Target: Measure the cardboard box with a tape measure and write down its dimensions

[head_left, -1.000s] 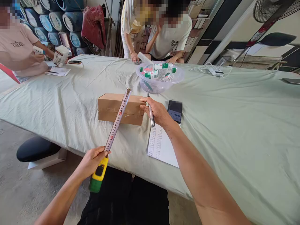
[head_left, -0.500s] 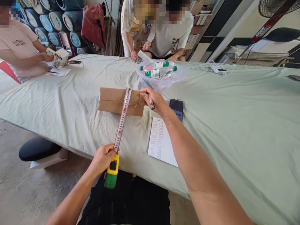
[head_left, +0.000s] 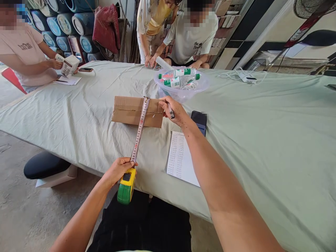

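Note:
My left hand (head_left: 119,170) pinches the blade of a yellow-and-green tape measure (head_left: 126,187), just beyond its case. The drawn-out blade runs up and away, across a brown cardboard box (head_left: 126,112), and its metal hook sits at the box's far edge. My right hand (head_left: 174,110) grips the right end of the box, with thumb and fingers closed. A pen (head_left: 171,111) is tucked in the same hand, its end pointing toward me. Beneath my right forearm lies a white sheet (head_left: 180,161) with columns of handwritten figures. A dark phone (head_left: 200,120) is partly covered by that arm.
A clear plastic basin (head_left: 181,91) with several green-labelled bottles stands behind the box. Across the cloth-covered table (head_left: 252,147) are other people, one holding a small carton (head_left: 69,65). A white power strip (head_left: 247,77) lies at the back right. A black-topped stool (head_left: 47,164) is at lower left.
The tape case has tipped and risen slightly in my left hand. Its blade still crosses the box, which my right hand keeps holding. Across the table, a person's hand has shifted left.

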`<control>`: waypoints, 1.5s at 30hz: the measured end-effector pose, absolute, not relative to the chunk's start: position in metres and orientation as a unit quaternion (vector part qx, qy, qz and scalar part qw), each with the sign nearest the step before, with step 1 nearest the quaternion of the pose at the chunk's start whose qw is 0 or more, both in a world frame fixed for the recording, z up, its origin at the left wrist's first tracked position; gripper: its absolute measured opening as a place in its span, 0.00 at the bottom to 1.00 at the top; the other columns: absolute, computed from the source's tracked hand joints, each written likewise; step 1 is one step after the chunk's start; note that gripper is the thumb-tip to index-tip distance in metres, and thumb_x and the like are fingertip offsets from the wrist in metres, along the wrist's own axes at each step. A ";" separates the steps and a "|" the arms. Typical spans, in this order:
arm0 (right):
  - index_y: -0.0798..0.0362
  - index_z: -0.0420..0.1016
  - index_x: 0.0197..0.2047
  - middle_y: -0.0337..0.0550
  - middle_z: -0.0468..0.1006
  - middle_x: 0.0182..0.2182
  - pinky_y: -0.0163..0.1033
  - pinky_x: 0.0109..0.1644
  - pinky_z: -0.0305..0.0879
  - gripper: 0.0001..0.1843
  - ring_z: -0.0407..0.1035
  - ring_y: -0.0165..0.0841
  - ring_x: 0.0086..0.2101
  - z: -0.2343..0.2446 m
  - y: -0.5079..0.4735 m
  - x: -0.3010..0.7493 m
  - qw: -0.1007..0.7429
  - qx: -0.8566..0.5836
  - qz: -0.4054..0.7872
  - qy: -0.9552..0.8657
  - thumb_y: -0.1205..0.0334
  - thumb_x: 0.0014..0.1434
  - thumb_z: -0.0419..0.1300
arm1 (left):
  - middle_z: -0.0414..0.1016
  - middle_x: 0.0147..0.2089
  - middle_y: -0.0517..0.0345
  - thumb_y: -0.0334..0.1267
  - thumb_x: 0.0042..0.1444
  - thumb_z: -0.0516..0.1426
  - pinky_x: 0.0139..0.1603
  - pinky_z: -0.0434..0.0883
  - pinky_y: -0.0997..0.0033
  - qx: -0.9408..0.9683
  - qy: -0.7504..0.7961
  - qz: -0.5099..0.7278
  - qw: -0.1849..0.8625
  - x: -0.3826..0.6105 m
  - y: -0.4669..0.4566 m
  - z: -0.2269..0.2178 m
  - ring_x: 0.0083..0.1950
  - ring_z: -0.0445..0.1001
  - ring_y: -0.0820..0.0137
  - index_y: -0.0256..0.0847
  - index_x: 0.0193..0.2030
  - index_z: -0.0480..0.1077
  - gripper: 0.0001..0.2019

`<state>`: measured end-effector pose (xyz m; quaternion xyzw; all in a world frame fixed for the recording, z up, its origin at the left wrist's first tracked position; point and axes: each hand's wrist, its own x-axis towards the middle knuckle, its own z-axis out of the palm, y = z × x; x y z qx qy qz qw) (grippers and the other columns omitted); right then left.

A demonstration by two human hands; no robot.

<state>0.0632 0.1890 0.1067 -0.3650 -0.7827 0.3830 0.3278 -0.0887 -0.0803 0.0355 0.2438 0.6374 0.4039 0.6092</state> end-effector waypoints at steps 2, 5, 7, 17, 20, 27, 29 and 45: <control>0.48 0.73 0.41 0.36 0.72 0.25 0.35 0.27 0.61 0.09 0.66 0.30 0.23 0.102 0.192 0.062 0.334 -0.367 0.389 -0.776 0.53 0.64 0.57 | 0.78 0.27 0.52 0.53 0.47 0.67 0.29 0.69 0.71 0.242 0.619 0.409 0.626 -0.090 -0.082 0.039 0.27 0.75 0.68 0.35 0.38 0.74 0.22; 0.47 0.75 0.42 0.36 0.73 0.25 0.35 0.27 0.60 0.12 0.66 0.30 0.23 0.094 0.191 0.062 0.358 -0.363 0.372 -0.776 0.49 0.63 0.59 | 0.78 0.29 0.52 0.52 0.49 0.68 0.31 0.72 0.70 0.251 0.575 0.428 0.650 -0.091 -0.089 0.046 0.29 0.77 0.67 0.35 0.37 0.74 0.21; 0.47 0.76 0.44 0.37 0.75 0.27 0.36 0.30 0.61 0.15 0.68 0.31 0.25 0.089 0.182 0.063 0.377 -0.359 0.350 -0.779 0.46 0.62 0.60 | 0.78 0.30 0.51 0.50 0.50 0.68 0.33 0.73 0.70 0.243 0.544 0.449 0.666 -0.092 -0.093 0.052 0.30 0.78 0.66 0.35 0.37 0.74 0.19; 0.45 0.71 0.59 0.45 0.80 0.49 0.36 0.35 0.71 0.35 0.76 0.32 0.33 0.065 0.142 0.136 0.463 -0.397 0.407 -0.680 0.30 0.61 0.52 | 0.78 0.30 0.51 0.44 0.54 0.67 0.30 0.74 0.72 0.264 0.508 0.480 0.664 -0.074 -0.071 0.073 0.31 0.78 0.66 0.36 0.37 0.75 0.13; 0.47 0.74 0.55 0.43 0.80 0.42 0.37 0.36 0.72 0.38 0.73 0.30 0.30 0.049 0.140 0.173 0.496 -0.460 0.386 -0.627 0.26 0.59 0.50 | 0.79 0.31 0.51 0.44 0.57 0.65 0.30 0.73 0.72 0.283 0.487 0.443 0.698 -0.054 -0.053 0.075 0.31 0.78 0.66 0.37 0.37 0.74 0.12; 0.49 0.77 0.45 0.39 0.79 0.32 0.38 0.35 0.70 0.23 0.69 0.28 0.26 0.012 0.129 0.202 0.534 -0.524 0.412 -0.521 0.40 0.60 0.55 | 0.81 0.37 0.49 0.44 0.55 0.65 0.33 0.73 0.70 0.348 0.412 0.369 0.757 -0.005 0.033 0.063 0.30 0.78 0.67 0.36 0.34 0.74 0.12; 0.50 0.74 0.43 0.38 0.79 0.31 0.38 0.35 0.70 0.18 0.69 0.29 0.26 0.005 0.129 0.200 0.537 -0.529 0.417 -0.508 0.46 0.58 0.57 | 0.82 0.41 0.49 0.42 0.53 0.65 0.34 0.74 0.69 0.337 0.410 0.369 0.763 0.004 0.058 0.058 0.31 0.79 0.67 0.36 0.36 0.74 0.11; 0.49 0.69 0.36 0.38 0.79 0.26 0.39 0.32 0.65 0.07 0.69 0.31 0.24 -0.007 0.129 0.196 0.478 -0.578 0.335 -0.570 0.56 0.55 0.59 | 0.82 0.35 0.49 0.36 0.58 0.62 0.32 0.74 0.70 0.219 0.438 0.349 0.799 0.009 0.079 0.060 0.32 0.80 0.65 0.36 0.56 0.71 0.19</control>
